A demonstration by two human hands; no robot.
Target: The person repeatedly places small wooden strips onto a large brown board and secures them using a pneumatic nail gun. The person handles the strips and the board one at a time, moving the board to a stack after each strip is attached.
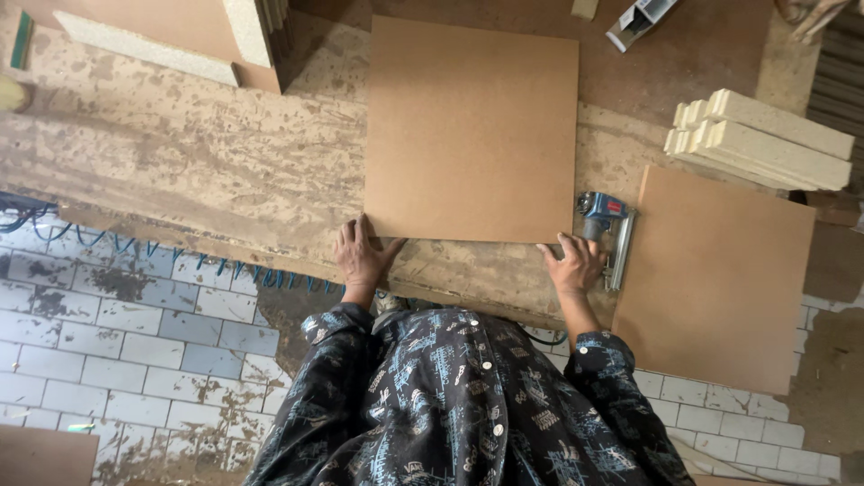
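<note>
A square brown hardboard panel (471, 129) lies flat on a worn, glue-stained workbench (180, 162), its near edge close to the bench's front edge. The person's left hand (363, 256) rests at the panel's near left corner, fingers spread and pressed flat, the fingertips touching the board's edge. The right hand (573, 264) sits at the near right corner, fingers loosely spread over the bench and touching the panel's edge there; neither hand grips anything.

Just beside the right hand, touching or nearly touching it, a blue pneumatic stapler (607, 234) lies on the bench between the panel and a second hardboard sheet (715, 274), which overhangs the bench's front edge on the right. Beyond that sheet, a stack of pale wooden battens (765, 139) lies slanted. At the bench's far left stand a pale chipboard strip (144, 47) and more board stock. A blue coiled air hose (135, 245) runs under the bench's front edge above the tiled floor (108, 333).
</note>
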